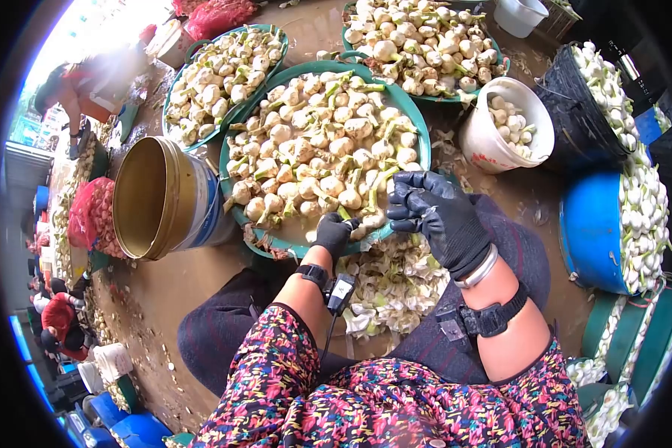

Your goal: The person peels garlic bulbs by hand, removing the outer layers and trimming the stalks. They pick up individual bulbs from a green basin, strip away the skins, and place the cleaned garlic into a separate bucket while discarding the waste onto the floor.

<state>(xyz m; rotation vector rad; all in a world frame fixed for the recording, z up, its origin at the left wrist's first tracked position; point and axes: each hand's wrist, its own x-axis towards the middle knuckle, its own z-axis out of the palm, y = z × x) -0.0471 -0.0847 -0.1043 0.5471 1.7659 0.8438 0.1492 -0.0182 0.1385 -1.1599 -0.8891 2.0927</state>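
Observation:
My left hand (334,233), in a black glove, is over the near rim of a large green tub (422,142). Its fingers are closed at the short green stalk of a garlic bulb (343,213). To the right, my right hand (434,216), gloved too, is raised at the tub's near right edge. Its fingers are curled inward, and whatever they hold, if anything, is hidden. Many garlic bulbs (306,142) with stalk stubs fill the tub. Below it, between my legs, lies a heap of peeled garlic skins (392,287).
Two more garlic tubs stand behind, one at left (224,78). An open bucket (145,198) lies tilted at left. At right are a white bucket (474,123) with bulbs, a black bin (575,104) and a blue barrel (591,231). Another person (89,86) bends at far left.

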